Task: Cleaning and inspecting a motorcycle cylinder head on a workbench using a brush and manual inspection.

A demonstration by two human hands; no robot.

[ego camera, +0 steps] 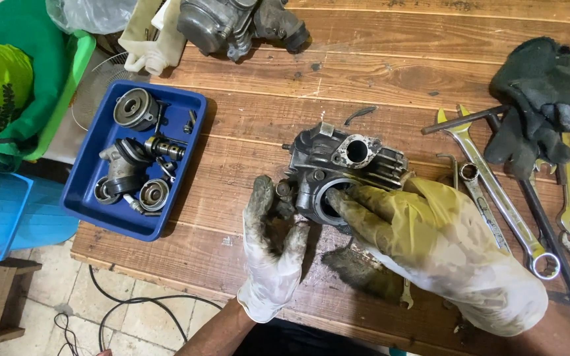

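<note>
A grey, grimy engine cylinder head [338, 161] with cooling fins and a round port on top sits on the wooden table [397, 66]. My left hand [273, 247], in a dirty white glove, grips its left lower side, fingers curled around a small protruding part. My right hand [430, 244], in a yellowish stained glove, lies to the right of it, with the fingertips reaching into the round opening at the front of the head.
A blue tray [90, 204] with several small engine parts lies at the left table edge. Wrenches [496, 198] and a dark glove [539, 92] lie at the right. Another engine part [239, 23] rests at the back. A green bag [14, 86] and cables are on the left.
</note>
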